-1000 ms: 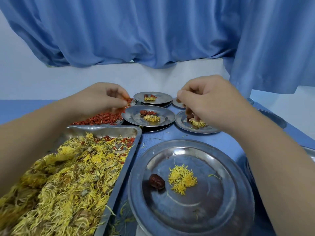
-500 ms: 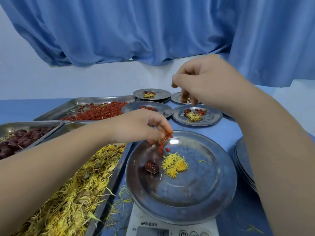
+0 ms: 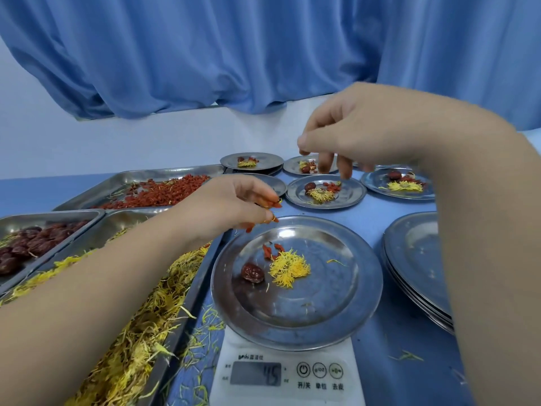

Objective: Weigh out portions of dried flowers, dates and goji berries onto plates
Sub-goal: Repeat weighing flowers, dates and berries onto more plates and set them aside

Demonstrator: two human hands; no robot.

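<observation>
Red berries (image 3: 272,249), light, loose and best taken in small pinches, lie by the flowers (image 3: 289,268) on the centre plate (image 3: 345,303), more nipped in the left hand (image 3: 231,206) above its rim, right hand (image 3: 366,133) loosely curled, seemingly empty.

Plain blue curtain (image 3: 234,54); blue tabletop (image 3: 366,221); silver-grey steel plate (image 3: 366,288); red-orange goji berries (image 3: 164,194); bright yellow dried chrysanthemum petals (image 3: 140,332); dark red-brown dates (image 3: 32,244); white scale (image 3: 287,391), grey display, dark digits.
</observation>
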